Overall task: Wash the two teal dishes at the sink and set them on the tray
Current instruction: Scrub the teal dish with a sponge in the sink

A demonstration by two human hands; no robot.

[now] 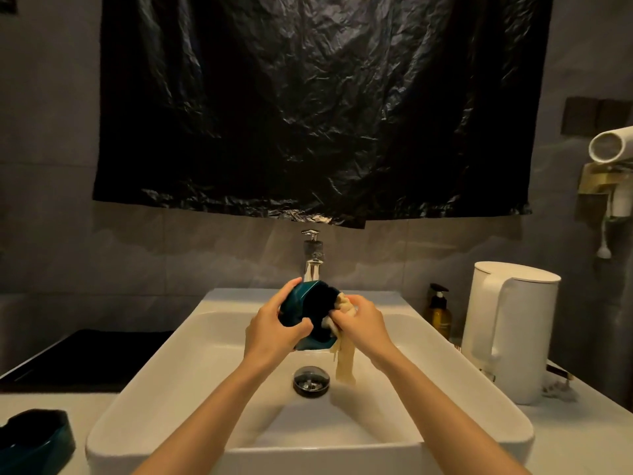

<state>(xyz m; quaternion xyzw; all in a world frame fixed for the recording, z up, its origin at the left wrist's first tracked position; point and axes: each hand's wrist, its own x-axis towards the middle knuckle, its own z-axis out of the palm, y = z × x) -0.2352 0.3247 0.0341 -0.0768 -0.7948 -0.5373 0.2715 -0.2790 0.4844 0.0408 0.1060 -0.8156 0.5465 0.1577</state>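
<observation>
Black crinkled plastic sheet (pixel 318 108) hangs on the tiled wall above the counter and covers most of the upper view. Below it is a white rectangular sink (pixel 178 371). A black tray (pixel 82 358) lies on the counter just left of the sink. A white electric kettle (pixel 507 330) stands right of the sink, handle toward the camera. A white hair dryer (pixel 613 145) sits in a wall holder at the far right. Second teal dish (pixel 34 437) rests on the counter at lower left, near the tray, partly cut by the frame edge. First teal dish (pixel 298 303) is held over the sink just in front of the chrome faucet (pixel 312 258), tipped on edge, hollow facing right. Left hand (pixel 270 332) grips this dish from the outside, thumb curled over the near rim. Right hand (pixel 359 320) has its fingers closed round a pale wet cloth (pixel 346 358), bunched against the dish's hollow; one end of it hangs down toward the round drain (pixel 311 381). An amber pump bottle (pixel 438 313) stands between sink and kettle; its label is probably printed, but it is too small and dim to read. No other writing is legible.
</observation>
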